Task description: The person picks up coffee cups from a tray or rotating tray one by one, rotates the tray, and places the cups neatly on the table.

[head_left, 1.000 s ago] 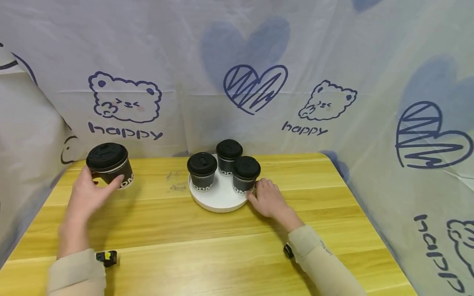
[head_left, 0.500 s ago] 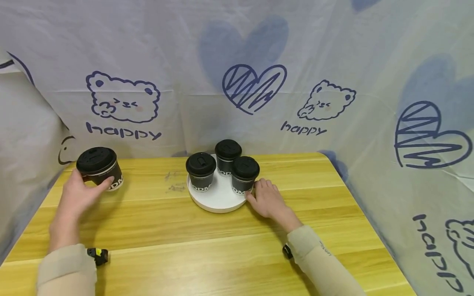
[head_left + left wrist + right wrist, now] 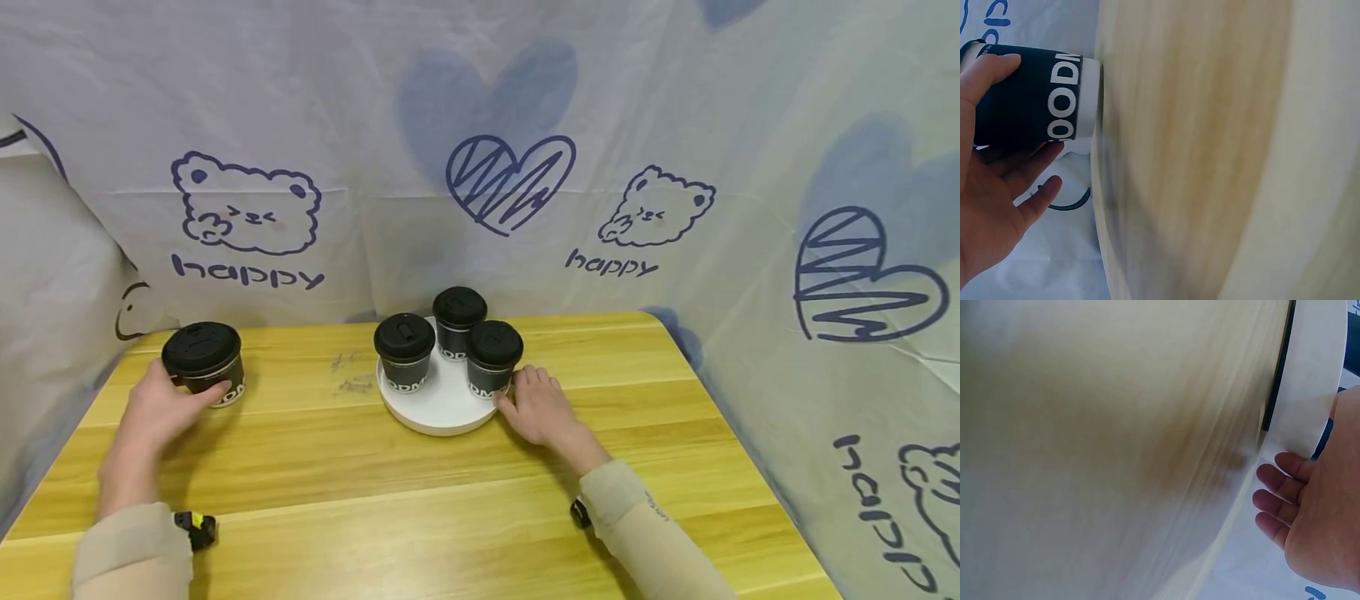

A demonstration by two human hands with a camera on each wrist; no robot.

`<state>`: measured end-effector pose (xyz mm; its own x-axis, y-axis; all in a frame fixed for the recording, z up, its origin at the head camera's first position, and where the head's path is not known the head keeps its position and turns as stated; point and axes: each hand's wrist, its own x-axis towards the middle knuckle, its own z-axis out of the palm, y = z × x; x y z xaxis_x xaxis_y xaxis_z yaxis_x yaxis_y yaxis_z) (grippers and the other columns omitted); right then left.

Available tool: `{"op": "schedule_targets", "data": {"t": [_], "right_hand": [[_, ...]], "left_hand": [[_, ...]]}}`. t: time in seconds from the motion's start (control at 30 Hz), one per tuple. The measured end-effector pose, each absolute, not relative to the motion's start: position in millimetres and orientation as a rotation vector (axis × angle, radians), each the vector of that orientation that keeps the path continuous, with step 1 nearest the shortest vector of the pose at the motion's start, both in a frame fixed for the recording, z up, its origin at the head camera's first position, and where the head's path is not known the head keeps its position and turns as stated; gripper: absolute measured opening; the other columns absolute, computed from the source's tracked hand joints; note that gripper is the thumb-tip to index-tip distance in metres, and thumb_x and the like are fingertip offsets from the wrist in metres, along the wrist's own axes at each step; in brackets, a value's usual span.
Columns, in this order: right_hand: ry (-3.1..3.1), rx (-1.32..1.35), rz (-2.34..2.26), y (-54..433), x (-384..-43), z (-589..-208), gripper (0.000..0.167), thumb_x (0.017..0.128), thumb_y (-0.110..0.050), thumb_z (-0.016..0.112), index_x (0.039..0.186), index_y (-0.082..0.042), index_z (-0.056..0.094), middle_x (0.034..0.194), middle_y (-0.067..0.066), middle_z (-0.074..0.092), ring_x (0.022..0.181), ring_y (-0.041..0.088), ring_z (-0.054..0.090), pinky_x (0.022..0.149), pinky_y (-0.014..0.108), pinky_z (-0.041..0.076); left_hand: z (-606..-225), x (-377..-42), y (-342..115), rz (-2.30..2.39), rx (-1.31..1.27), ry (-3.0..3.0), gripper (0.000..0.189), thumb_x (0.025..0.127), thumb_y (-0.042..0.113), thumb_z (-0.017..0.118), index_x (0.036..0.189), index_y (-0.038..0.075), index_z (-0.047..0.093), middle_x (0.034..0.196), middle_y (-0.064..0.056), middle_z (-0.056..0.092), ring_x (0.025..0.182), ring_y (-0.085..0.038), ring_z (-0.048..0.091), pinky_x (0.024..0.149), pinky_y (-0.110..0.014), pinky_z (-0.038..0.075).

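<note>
At the table's left, my left hand [image 3: 161, 408] grips a black paper coffee cup [image 3: 206, 367] with a black lid, thumb across its front. In the left wrist view, the white base of this upright cup [image 3: 1029, 94] is at or just above the wood; contact is unclear. My right hand [image 3: 540, 408] rests against the right side of a round white tray [image 3: 438, 417], its fingers fairly straight. Three matching lidded cups stand on the tray: one left [image 3: 407, 354], one at the back [image 3: 455, 321] and one right [image 3: 492, 358], close to my right thumb.
The wooden table [image 3: 360, 517] has its far edge against a pale cloth backdrop [image 3: 360, 125] printed with hearts and bears. Cloth also hangs along both sides. Small dark devices sit at the left wrist [image 3: 197, 531] and right wrist [image 3: 581, 513].
My left hand has carried its cup a little to the left and then down to the tabletop or just above it. My right hand and the tray with its cups have stayed in place.
</note>
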<state>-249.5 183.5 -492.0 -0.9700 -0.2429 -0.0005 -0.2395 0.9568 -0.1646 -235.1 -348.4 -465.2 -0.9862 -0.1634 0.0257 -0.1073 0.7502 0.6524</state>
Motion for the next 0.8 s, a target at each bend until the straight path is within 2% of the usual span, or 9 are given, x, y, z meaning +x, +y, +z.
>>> {"op": "schedule_targets", "data": {"t": [0.6, 0.8], "right_hand": [[3.109, -0.389, -0.297, 183.0, -250.1, -494.7, 0.053, 0.105, -0.047, 0.044, 0.124, 0.002, 0.054, 0.112, 0.013, 0.05, 0.108, 0.032, 0.047, 0.091, 0.045, 0.042], [3.106, -0.382, -0.291, 182.5, -249.8, -495.0, 0.054, 0.106, -0.047, 0.044, 0.125, 0.002, 0.054, 0.114, 0.014, 0.051, 0.109, 0.032, 0.047, 0.091, 0.045, 0.043]], "left_hand": [[-468.1, -229.0, -350.5, -1.088, 0.28, -2.921, 0.111, 0.094, 0.054, 0.07, 0.148, -0.025, 0.014, 0.137, -0.054, 0.035, 0.125, -0.07, 0.037, 0.101, -0.077, 0.036], [-467.8, -226.8, -348.4, -1.141, 0.285, -2.876, 0.116, 0.093, 0.052, 0.072, 0.153, -0.02, 0.004, 0.146, -0.054, 0.024, 0.133, -0.069, 0.03, 0.107, -0.078, 0.031]]}}
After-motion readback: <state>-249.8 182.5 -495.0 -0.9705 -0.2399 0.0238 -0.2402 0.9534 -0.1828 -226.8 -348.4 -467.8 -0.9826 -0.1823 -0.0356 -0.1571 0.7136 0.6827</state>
